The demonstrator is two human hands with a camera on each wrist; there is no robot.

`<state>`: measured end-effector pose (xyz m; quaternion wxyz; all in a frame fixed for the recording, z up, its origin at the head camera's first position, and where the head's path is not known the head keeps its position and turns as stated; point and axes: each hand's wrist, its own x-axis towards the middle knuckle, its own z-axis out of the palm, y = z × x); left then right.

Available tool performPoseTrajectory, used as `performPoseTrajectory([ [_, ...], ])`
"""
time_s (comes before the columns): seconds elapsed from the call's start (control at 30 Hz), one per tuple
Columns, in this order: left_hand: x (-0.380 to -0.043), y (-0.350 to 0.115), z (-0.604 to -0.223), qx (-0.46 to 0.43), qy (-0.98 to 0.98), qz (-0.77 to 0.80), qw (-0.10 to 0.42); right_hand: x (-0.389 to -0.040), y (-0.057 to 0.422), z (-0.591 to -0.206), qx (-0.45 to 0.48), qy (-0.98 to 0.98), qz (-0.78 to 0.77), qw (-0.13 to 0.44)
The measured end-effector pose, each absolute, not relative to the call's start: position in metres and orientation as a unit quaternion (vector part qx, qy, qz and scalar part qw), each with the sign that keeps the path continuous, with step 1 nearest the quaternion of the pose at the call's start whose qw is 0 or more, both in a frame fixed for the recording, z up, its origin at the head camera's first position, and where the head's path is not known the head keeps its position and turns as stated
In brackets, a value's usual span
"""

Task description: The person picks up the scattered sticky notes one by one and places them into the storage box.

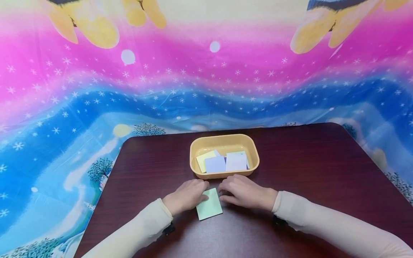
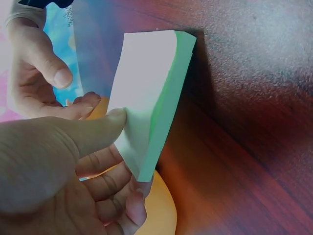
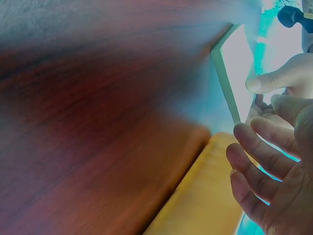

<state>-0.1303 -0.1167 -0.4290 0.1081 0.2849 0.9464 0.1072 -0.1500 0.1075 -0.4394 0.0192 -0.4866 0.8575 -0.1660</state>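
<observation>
A pale green sticky note pad (image 1: 209, 205) is pinched in my left hand (image 1: 188, 195), thumb on its top face and fingers beneath. The left wrist view shows the pad (image 2: 142, 93) tilted, its green side edge turned outward. My right hand (image 1: 243, 192) hovers just right of the pad, fingers loosely bent and holding nothing. In the right wrist view, that hand's fingers (image 3: 261, 152) are spread apart, with the pad (image 3: 237, 68) a short way beyond them. Just past both hands stands a yellow plastic basket (image 1: 223, 175).
Inside the basket lie several paper pads, among them a yellow one (image 1: 204, 159), a lavender one (image 1: 215, 164) and a whitish one (image 1: 236, 162). The dark reddish-brown table (image 1: 155, 161) ends at a patterned cloth (image 1: 206, 82) hanging behind it.
</observation>
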Motion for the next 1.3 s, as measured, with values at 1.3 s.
performPoseTrajectory([
  [1.3,-0.14,-0.126,-0.403,0.316,0.915,0.198,0.156,-0.157,0.111,-0.421,-0.475,0.863,-0.174,-0.007],
])
